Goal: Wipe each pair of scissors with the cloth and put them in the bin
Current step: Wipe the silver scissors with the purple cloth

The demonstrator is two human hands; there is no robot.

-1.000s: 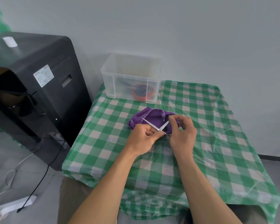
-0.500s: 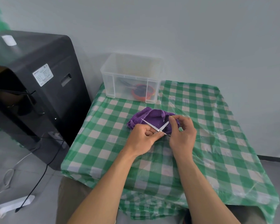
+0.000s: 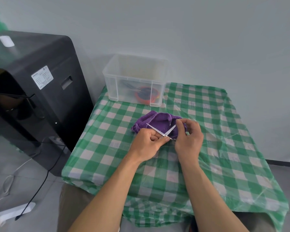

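A small pair of metal scissors (image 3: pixel 164 133) is spread wide, its blades in a V above the purple cloth (image 3: pixel 159 122). My left hand (image 3: pixel 149 142) grips the scissors at the pivot and handle end, fingers curled. My right hand (image 3: pixel 188 138) pinches the tip of the right blade between thumb and finger. The cloth lies crumpled on the table just behind both hands. A clear plastic bin (image 3: pixel 135 81) stands at the table's far left; through its wall I see red-orange handled scissors (image 3: pixel 146 96) and another dark pair.
The table wears a green and white checked cover (image 3: pixel 216 131). A tall black machine (image 3: pixel 33 97) stands close on the left, with cables and a white power strip (image 3: pixel 10 213) on the floor. A pale wall runs behind.
Almost nothing differs. Both hands keep their hold on the spread scissors over the cloth; the view has only shifted slightly.
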